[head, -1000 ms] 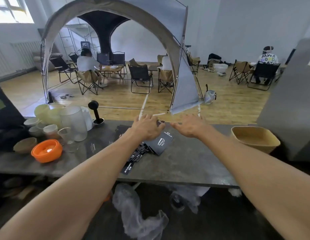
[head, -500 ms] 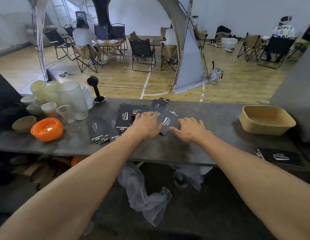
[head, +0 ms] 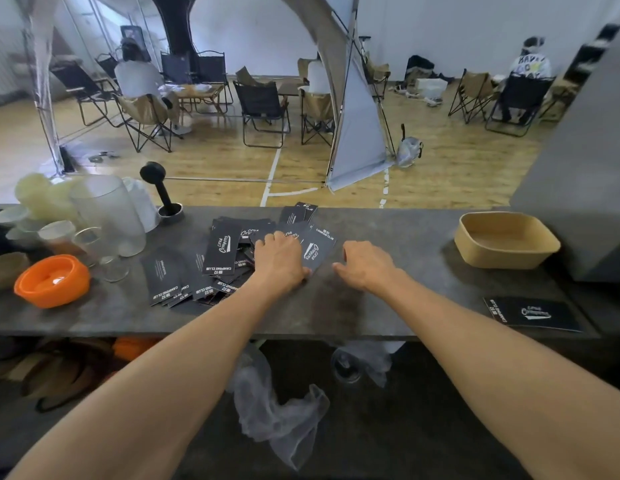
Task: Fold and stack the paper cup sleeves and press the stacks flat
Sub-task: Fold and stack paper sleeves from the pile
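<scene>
1. Worktop was a dark grey, matte, mottled slab, stone-like finish, long straight front edge.
2. Paper cup sleeves lay mid-counter in a loose overlapping spread: flat, black, matte card, tapered oblongs, white "Camping Club" print. Not aligned; edges fanned at mixed angles.
3. Left hand lay palm-down on the right part of the spread, fingers curled over the sleeves with tips tucked under; thumb at the near edge of the printed sleeve beside it. Whether it was actually pinching a sleeve: can't tell.
4. Right hand sat just right of that sleeve, on bare worktop, fingers bent, tips down near the surface. Nothing visibly held. Contact with the sleeve edge unclear.
5. One more black printed piece, larger and rectangular, lay flat at the far right near the front edge, well apart from the spread.
6. Tan tray, rounded-rectangle, shallow, fibre-like matte walls, stood right of the hands toward the back.
7. Left end: glossy orange bowl, round, thick rim; frosted translucent jug, cylindrical; clear glass tumblers next to it; pale round containers behind.
8. Black tamper, knob-topped, stood upright in a metal ring behind the sleeves.
9. Crumpled clear plastic film hung below the counter edge.
</scene>
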Demonstrator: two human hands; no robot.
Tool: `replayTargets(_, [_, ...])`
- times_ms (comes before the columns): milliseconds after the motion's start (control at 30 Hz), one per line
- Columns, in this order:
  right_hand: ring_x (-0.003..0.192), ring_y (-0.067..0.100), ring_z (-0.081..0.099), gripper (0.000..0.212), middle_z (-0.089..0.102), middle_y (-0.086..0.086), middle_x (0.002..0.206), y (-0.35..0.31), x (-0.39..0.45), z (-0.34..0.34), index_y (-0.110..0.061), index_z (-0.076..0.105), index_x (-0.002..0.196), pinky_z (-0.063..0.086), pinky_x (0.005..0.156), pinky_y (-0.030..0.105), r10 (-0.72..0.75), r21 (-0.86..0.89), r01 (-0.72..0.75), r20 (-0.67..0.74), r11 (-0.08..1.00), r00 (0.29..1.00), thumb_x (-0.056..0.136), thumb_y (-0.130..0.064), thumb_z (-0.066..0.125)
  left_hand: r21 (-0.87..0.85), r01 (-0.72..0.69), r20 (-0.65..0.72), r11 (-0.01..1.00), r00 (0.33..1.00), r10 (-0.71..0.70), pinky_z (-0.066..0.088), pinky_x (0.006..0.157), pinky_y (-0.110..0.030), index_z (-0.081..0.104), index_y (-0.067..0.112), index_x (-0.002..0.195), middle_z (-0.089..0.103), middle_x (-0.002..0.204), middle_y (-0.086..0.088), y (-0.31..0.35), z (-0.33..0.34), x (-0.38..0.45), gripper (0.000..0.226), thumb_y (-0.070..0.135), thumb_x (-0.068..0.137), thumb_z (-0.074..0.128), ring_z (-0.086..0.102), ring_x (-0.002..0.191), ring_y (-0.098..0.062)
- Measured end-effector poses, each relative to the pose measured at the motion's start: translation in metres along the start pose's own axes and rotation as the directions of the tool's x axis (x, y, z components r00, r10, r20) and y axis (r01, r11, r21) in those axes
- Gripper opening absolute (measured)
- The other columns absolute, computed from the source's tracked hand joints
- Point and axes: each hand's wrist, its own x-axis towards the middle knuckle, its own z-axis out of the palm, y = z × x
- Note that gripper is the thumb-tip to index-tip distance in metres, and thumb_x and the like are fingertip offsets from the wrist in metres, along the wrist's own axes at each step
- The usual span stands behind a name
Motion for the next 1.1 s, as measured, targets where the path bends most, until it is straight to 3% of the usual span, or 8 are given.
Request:
replayTargets(167, [0.117,0.033,0.057,0.040,0.059,0.013,0.128,0.004,0.008,0.007,-0.013,0.054,0.123,0.046,0.091,0.039,0.010,0.038,-0.011,0.031,0.999,0.999,0.098,-0.043,0.052,-0.064,0.081,0.006,0.995,0.997,-0.081,0.040,0.099,-0.040,0.052,0.003,0.124,0.054,0.126,-0.016,0.009,0.010,0.004,0.069,0.044,0.077,0.078,0.050,0.120,-0.033])
replayTargets(300, [0.116,0.034,0.058,0.041,0.060,0.015,0.128,0.009,0.015,0.012,-0.010,0.056,0.122,0.047,0.092,0.039,0.036,0.103,-0.040,0.044,0.994,0.998,0.098,-0.043,0.053,-0.161,0.102,-0.065,0.982,0.991,-0.114,0.045,0.087,-0.040,0.055,0.002,0.118,0.057,0.121,-0.017,0.016,0.004,0.008,0.039,0.018,0.086,0.070,0.055,0.115,-0.035])
replayTargets(467, [0.113,0.035,0.060,0.040,0.062,0.017,0.123,0.013,0.030,0.009,-0.009,0.058,0.118,0.048,0.089,0.039,0.038,0.169,-0.045,0.042,0.985,0.998,0.097,-0.043,0.054,-0.218,0.100,-0.053,0.971,0.992,-0.114,0.045,0.084,-0.042,0.056,0.002,0.115,0.057,0.120,-0.018,0.020,0.001,0.014,0.031,0.015,0.089,0.066,0.054,0.114,-0.037])
replayTargets(600, [0.113,0.036,0.059,0.036,0.061,0.016,0.125,0.018,0.040,0.004,-0.009,0.057,0.119,0.047,0.089,0.039,0.005,0.150,-0.013,0.049,0.989,0.999,0.099,-0.038,0.052,-0.316,0.110,-0.038,0.942,0.991,-0.128,0.040,0.074,-0.040,0.054,0.000,0.106,0.063,0.110,-0.022,0.018,0.000,0.019,0.020,0.008,0.088,0.058,0.058,0.103,-0.043])
replayTargets(733, [0.116,0.036,0.058,0.035,0.060,0.016,0.128,0.022,0.048,0.000,-0.009,0.056,0.121,0.047,0.090,0.040,-0.019,0.139,0.012,0.046,0.990,0.999,0.100,-0.036,0.051,-0.346,0.131,-0.002,0.929,0.990,-0.140,0.049,0.080,-0.043,0.062,0.004,0.102,0.066,0.106,-0.018,0.022,-0.007,0.024,0.019,0.004,0.085,0.054,0.060,0.100,-0.041])
replayTargets(967, [0.098,0.033,0.064,0.044,0.067,0.014,0.106,0.028,0.070,0.002,-0.007,0.063,0.106,0.052,0.086,0.038,0.025,0.471,-0.061,0.082,0.880,0.996,0.092,-0.049,0.060,-0.456,0.182,-0.006,0.871,0.978,-0.207,0.040,0.077,-0.036,0.062,0.014,0.105,0.064,0.111,-0.017,0.034,-0.004,0.030,0.020,0.014,0.096,0.045,0.056,0.100,-0.038])
replayTargets(1100, [0.081,0.032,0.070,0.042,0.072,0.016,0.092,0.034,0.082,0.007,-0.006,0.065,0.098,0.058,0.080,0.040,0.060,0.550,-0.096,0.082,0.829,0.995,0.088,-0.046,0.059,-0.441,0.214,0.020,0.871,0.973,-0.229,0.041,0.074,-0.037,0.061,0.015,0.097,0.065,0.104,-0.013,0.044,-0.007,0.026,0.018,0.013,0.093,0.044,0.055,0.092,-0.035])
